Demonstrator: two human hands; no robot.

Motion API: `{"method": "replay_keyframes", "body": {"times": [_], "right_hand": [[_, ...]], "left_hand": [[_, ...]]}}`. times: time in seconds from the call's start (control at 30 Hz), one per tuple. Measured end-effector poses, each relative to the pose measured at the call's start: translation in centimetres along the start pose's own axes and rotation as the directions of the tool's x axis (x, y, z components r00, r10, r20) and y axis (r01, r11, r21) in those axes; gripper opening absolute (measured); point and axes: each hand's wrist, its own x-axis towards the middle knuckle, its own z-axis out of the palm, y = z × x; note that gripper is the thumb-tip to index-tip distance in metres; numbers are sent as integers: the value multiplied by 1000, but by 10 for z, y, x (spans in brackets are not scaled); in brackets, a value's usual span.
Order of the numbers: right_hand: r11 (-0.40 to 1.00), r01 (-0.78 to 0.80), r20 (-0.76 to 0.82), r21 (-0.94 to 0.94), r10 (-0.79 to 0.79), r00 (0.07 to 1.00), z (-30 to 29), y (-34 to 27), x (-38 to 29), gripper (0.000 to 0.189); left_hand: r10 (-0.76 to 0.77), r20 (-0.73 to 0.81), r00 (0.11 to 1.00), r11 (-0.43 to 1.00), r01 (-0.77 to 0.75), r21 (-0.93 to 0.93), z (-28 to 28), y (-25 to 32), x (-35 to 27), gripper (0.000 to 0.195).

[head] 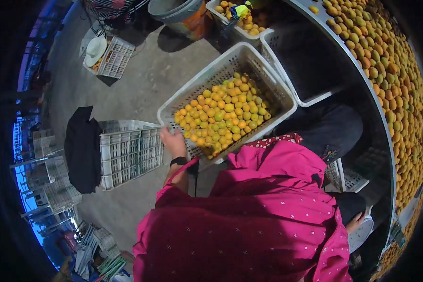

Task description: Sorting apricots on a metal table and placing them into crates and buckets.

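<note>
A white perforated plastic crate (229,56), tilted in my lap area, holds a layer of yellow-orange apricots (222,112). My left hand (173,141) grips the crate's near left corner, its wrist in a black band. At the lower right, my right hand (355,222) reaches out of the pink sleeve and lies at the edge of a white round object (361,234), perhaps a bucket or stool. Its fingers are small and partly hidden there.
Apricots (377,53) heap a metal-edged table (382,121) along the right. Another crate (130,155) with black cloth (83,151) stands left. A dark-bottomed crate (313,100), a fruit-filled crate (259,33) and a bucket (179,16) lie beyond. A white hat (96,49) rests on a farther crate (116,58).
</note>
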Motion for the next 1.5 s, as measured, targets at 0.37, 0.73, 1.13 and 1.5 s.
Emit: {"method": "replay_keyframes", "body": {"times": [0.37, 0.73, 1.13, 1.5], "right_hand": [[1000, 5, 43, -9, -5, 999, -9, 11, 4, 48], [993, -47, 84, -112, 57, 995, 1, -6, -6, 47], [955, -267, -73, -131, 259, 963, 18, -93, -6, 39], [980, -198, -133, 36, 201, 971, 19, -80, -20, 38]], "left_hand": [[0, 822, 570, 997, 65, -45, 129, 34, -10, 30], [274, 560, 782, 935, -353, 35, 158, 66, 15, 26], [703, 594, 391, 481, -877, 7, 224, 46, -19, 15], [341, 887, 313, 940, -88, -330, 158, 130, 45, 33]]}}
